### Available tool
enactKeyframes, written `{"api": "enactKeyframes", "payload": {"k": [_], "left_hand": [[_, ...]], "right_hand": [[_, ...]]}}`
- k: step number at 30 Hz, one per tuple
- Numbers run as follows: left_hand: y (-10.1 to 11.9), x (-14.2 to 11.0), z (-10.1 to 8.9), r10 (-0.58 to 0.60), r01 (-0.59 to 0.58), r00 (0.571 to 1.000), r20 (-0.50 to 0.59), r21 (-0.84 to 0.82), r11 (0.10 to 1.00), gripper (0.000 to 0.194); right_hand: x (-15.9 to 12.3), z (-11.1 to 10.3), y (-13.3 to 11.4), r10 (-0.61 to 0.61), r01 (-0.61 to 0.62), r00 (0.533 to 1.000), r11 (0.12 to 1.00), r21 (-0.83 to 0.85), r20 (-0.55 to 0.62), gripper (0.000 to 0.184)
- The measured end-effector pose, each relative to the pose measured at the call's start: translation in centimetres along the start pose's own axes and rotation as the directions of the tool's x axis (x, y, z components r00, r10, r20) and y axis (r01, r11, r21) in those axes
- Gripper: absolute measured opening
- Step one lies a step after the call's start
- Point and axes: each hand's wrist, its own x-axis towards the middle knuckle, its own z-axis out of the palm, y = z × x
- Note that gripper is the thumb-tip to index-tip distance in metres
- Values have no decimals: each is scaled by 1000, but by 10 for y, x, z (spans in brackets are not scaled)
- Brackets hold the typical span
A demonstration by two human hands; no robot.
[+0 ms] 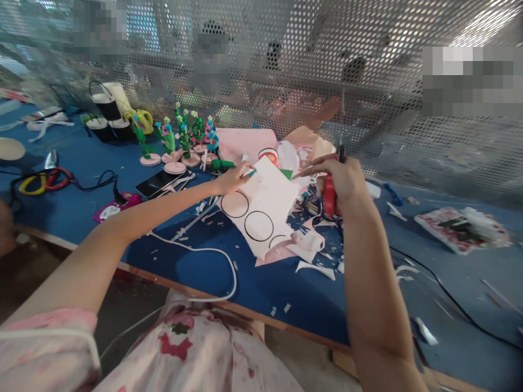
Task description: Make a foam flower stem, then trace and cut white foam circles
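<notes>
My left hand point(233, 179) rests on the far left corner of a white foam sheet point(269, 204) and pinches a small green piece at its fingertips. Black circles are drawn on the sheet, which lies tilted on the blue table point(183, 261). My right hand point(341, 179) is closed around red-handled scissors point(330, 197), blades pointing up, just right of the sheet. White and pink offcuts point(310, 245) lie around the sheet's near edge.
Several green and blue paper figures on pink round bases point(180, 147) stand at the back left. A phone point(157, 183), a white cable point(212, 250), black cups point(107, 111) and a red-yellow wire coil point(43, 181) lie left. A perforated metal screen point(368, 98) backs the table.
</notes>
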Motion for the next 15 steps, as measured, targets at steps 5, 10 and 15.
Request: {"api": "enactKeyframes", "payload": {"k": [5,10,15], "left_hand": [[-6,0,-34,173,-48,965,-196,517,855,46],[-23,4,-68,-50,143,989,-136,867,476,54],[-47,3,-77,-92,190,982,-167,865,464,45]], "right_hand": [[-7,17,-7,194,-186,979,974,-132,56,8],[-12,19,-13,241,-223,967,958,-181,83,11],[-9,16,-9,228,-200,965,959,-201,130,9]]}}
